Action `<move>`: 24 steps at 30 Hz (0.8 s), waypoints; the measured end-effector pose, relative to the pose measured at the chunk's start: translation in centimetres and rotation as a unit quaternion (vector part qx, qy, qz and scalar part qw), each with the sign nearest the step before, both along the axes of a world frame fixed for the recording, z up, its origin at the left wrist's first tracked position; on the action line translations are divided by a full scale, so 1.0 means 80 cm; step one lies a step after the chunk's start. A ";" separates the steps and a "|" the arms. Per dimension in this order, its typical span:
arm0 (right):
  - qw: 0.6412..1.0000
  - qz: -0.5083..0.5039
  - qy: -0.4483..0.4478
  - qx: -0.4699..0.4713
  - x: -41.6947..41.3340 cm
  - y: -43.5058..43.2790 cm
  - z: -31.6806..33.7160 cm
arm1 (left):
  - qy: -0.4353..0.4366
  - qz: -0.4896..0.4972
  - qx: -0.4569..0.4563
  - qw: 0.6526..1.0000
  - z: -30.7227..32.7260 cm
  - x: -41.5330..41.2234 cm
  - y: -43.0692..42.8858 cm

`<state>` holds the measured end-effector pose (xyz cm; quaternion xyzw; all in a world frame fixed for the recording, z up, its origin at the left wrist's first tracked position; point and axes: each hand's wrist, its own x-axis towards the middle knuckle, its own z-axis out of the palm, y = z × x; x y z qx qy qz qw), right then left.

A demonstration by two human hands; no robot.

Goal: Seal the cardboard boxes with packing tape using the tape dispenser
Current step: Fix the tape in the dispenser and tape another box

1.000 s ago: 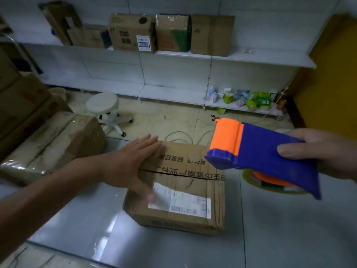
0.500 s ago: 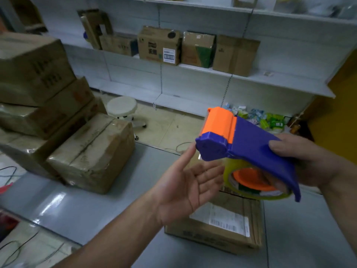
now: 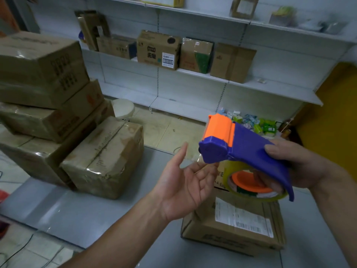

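My right hand [image 3: 301, 167] grips a blue and orange tape dispenser [image 3: 243, 147] in the air, its yellowish tape roll [image 3: 251, 186] hanging under the handle. My left hand [image 3: 185, 182] is held palm up, fingers relaxed, fingertips just below the dispenser's front end; whether they touch tape I cannot tell. Beneath both hands a cardboard box [image 3: 237, 225] with a white shipping label lies on the grey table [image 3: 81, 213].
A pile of taped cardboard boxes [image 3: 104, 157] occupies the table's left side. White wall shelves [image 3: 202, 74] behind hold more boxes. A white stool [image 3: 123, 109] stands on the floor beyond the table. Small colourful packets [image 3: 257, 124] lie on the lowest shelf.
My left hand left the box top and turned palm up under the dispenser. The dispenser rose and came closer to me. My view swung up and to the left.
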<state>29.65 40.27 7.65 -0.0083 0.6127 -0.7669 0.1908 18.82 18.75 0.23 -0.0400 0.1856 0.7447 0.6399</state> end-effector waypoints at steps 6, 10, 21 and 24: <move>0.997 -0.050 -0.025 0.061 0.015 -0.001 -0.005 | 0.051 0.039 -0.055 0.996 0.004 -0.021 -0.014; 0.995 -0.048 -0.032 0.082 0.018 0.004 0.000 | 0.088 0.079 -0.096 0.988 0.002 -0.028 -0.014; 0.960 0.010 -0.173 0.222 0.011 0.038 -0.001 | 0.456 0.209 -0.255 0.827 -0.015 -0.032 -0.010; 0.951 0.027 -0.183 0.247 0.013 0.047 -0.005 | 0.437 0.208 -0.275 0.831 -0.021 -0.019 -0.008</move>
